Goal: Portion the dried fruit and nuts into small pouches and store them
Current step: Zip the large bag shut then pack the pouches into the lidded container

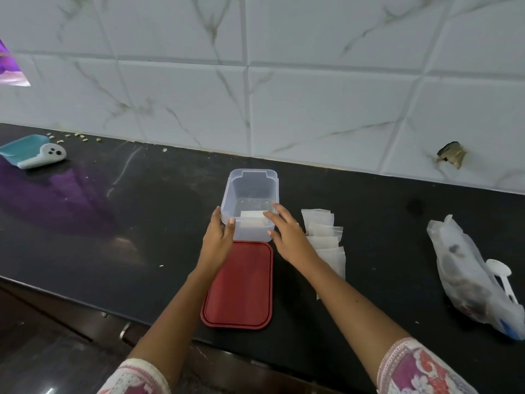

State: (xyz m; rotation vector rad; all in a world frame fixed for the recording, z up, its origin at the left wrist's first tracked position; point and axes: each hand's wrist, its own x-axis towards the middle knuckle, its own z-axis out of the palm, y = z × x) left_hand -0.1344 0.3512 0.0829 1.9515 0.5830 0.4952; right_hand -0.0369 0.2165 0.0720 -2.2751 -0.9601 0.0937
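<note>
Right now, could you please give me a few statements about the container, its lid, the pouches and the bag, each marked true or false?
1. The red lid is snapped onto the clear container. False: it lies flat on the counter, in front of the open container.
2. The left hand touches the container's left side. True.
3. The small pouches lie in a row to the left of the container. False: they lie to its right.
4. The plastic bag lies at the far right, with a white spoon beside it. True.
</note>
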